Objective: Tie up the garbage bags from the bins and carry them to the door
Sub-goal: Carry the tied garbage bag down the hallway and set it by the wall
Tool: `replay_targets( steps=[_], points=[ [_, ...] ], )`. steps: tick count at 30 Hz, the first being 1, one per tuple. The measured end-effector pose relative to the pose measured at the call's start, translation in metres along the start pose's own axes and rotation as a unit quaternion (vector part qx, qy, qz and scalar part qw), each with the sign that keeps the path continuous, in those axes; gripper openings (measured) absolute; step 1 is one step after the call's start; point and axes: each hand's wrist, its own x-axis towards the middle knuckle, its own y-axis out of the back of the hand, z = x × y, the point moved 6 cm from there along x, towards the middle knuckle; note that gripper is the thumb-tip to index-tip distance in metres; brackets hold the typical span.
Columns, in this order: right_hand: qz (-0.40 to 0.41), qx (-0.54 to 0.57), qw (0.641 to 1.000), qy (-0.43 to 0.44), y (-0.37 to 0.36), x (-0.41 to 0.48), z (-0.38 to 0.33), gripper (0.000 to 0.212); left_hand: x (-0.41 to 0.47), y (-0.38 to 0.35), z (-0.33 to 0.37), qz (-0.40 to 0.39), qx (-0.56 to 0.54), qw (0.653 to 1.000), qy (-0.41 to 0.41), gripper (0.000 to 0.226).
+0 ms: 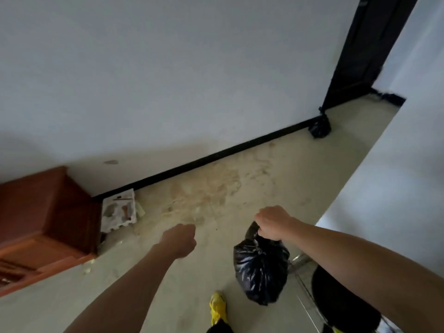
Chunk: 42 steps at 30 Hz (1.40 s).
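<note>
The bag (260,267), black and knotted at the neck, hangs clear of the floor (264,169), well short of the door (360,56). The right hand (272,223) holds it, fingers wrapped tight round the gathered top above the knot. The left hand (180,239) is out in front, fingers curled in on nothing. A second bag (320,126), also tied, sits on the floor right at the foot of the door. A cabinet (43,219) stands far back from the door, along the same wall. The step in hand looks like the carry: grip above the knot, keep the bag from dragging or tearing, and set it down beside the second bag
</note>
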Motion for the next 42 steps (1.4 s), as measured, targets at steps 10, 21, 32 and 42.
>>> replay_targets(
  steps=[10,21,32,42],
  points=[
    [0.005,0.138,0.984,-0.117,0.088,0.141,0.149,0.021,0.242,0.158,0.007,-0.011,0.105,0.989,-0.108,0.031],
    [0.028,0.235,0.956,-0.171,0.131,0.308,0.383,0.017,0.501,0.274,0.14,-0.03,0.107,0.982,-0.154,0.03],
    [0.036,0.262,0.932,-0.247,0.165,0.386,0.643,0.036,0.712,0.382,0.295,-0.064,0.076,0.979,-0.18,0.023],
    [-0.043,0.243,0.923,-0.296,0.156,0.491,0.879,0.032,0.933,0.448,0.45,-0.112,0.065,0.967,-0.22,0.032]
  ],
)
